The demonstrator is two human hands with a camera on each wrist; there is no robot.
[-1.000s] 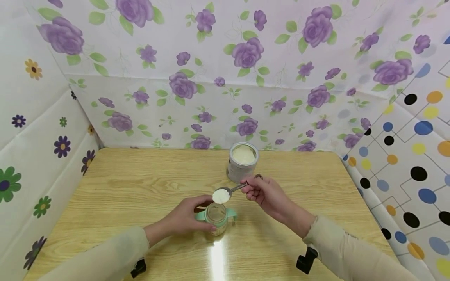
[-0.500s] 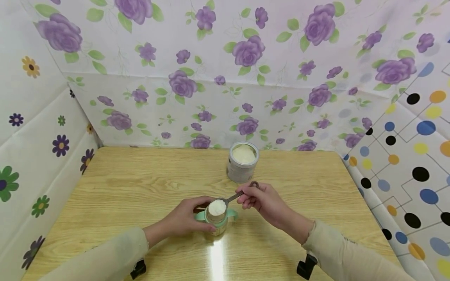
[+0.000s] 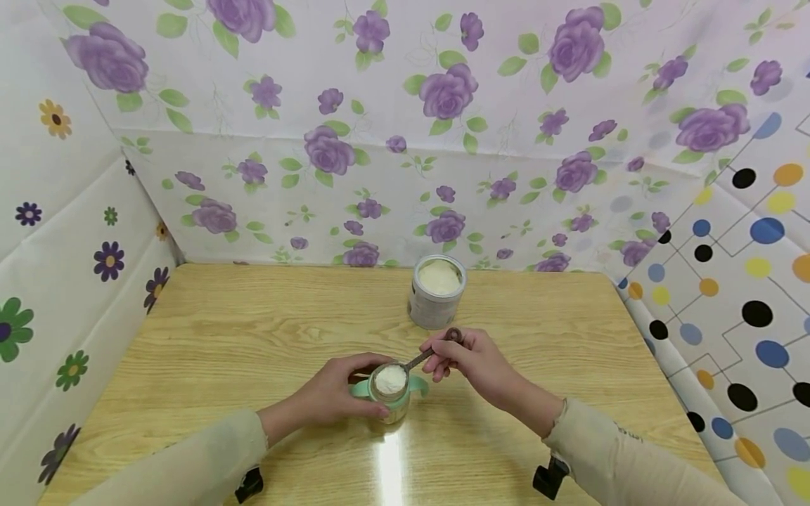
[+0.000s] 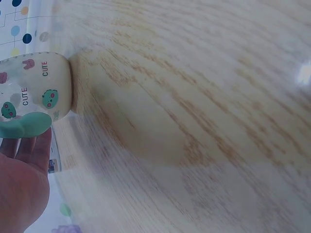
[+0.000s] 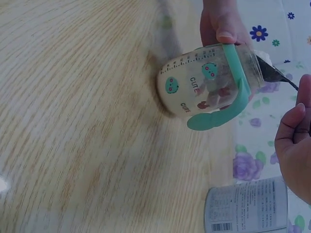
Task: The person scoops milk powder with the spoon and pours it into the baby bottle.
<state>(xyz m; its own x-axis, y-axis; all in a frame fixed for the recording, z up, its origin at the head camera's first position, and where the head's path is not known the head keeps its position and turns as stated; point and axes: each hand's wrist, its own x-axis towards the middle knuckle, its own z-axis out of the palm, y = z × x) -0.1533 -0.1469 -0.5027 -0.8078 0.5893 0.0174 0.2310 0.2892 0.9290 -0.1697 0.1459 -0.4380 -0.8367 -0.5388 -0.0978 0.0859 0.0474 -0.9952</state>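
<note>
A clear baby bottle [image 3: 395, 416] with green side handles and no cap stands on the table, marked with small cartoon prints and a scale in the right wrist view. My left hand [image 3: 335, 390] grips its left side, thumb in front and fingers behind. Between thumb and fingers, my right hand [image 3: 477, 367] pinches the handle of a dark metal spoon [image 3: 419, 358]. The spoon's bowl, heaped with white powder [image 3: 390, 379], is at the bottle's open mouth. In the right wrist view the spoon's bowl [image 5: 269, 73] tilts into that mouth. Pale contents show through the bottle's wall.
Behind the hands stands an open can [image 3: 433, 309] of pale powder, label side showing in the right wrist view. The wooden table [image 3: 253, 316] ends at a flowered cloth wall [image 3: 380, 183]; patterned cloth also hangs at both sides.
My right hand has brought the loaded spoon down and slightly left, from above the bottle to its mouth. The left hand and bottle stay in place, as does the can.
</note>
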